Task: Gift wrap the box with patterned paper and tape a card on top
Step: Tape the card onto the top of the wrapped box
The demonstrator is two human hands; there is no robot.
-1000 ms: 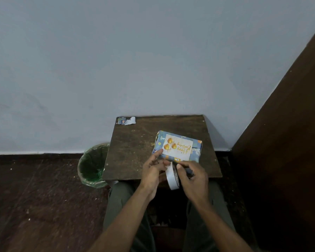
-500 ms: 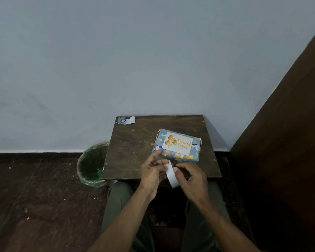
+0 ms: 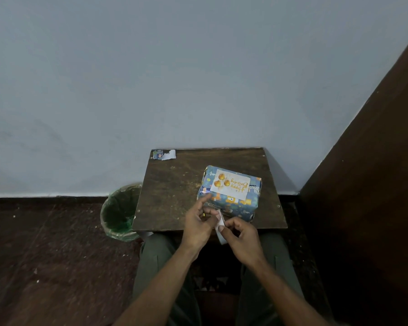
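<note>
**Clerk:** Box [image 3: 229,191], item one. Material and place?

**Me:** Rectangular, wrapped in blue patterned paper with orange and white motifs, creased at the corners. It sits on the right half of my small table [image 3: 174,184], nearer the front edge than the wall.

**Clerk:** Card [image 3: 230,184]?

**Me:** Flat white rectangle lying on the box's top face, printed with three gold balls and gold script.

**Clerk:** Table?

**Me:** Dark wood, square, scuffed and speckled. A torn scrap of paper [image 3: 164,154] lies at its far left corner.

**Clerk:** Tape [image 3: 220,228]?

**Me:** A white roll, seen edge on, between my two hands just in front of the box's near side.

**Clerk:** Left hand [image 3: 198,222]?

**Me:** Thumb and middle fingers curled in, pinching at the roll's upper end; forefinger stretched out, its tip at the box's near left corner.

**Clerk:** Right hand [image 3: 242,238]?

**Me:** Fingers curled, thumb pressed flat on the roll, gripping it.

**Clerk:** Other items?

**Me:** A bin [image 3: 120,212] with a green liner on the dark floor left of the table.
</note>
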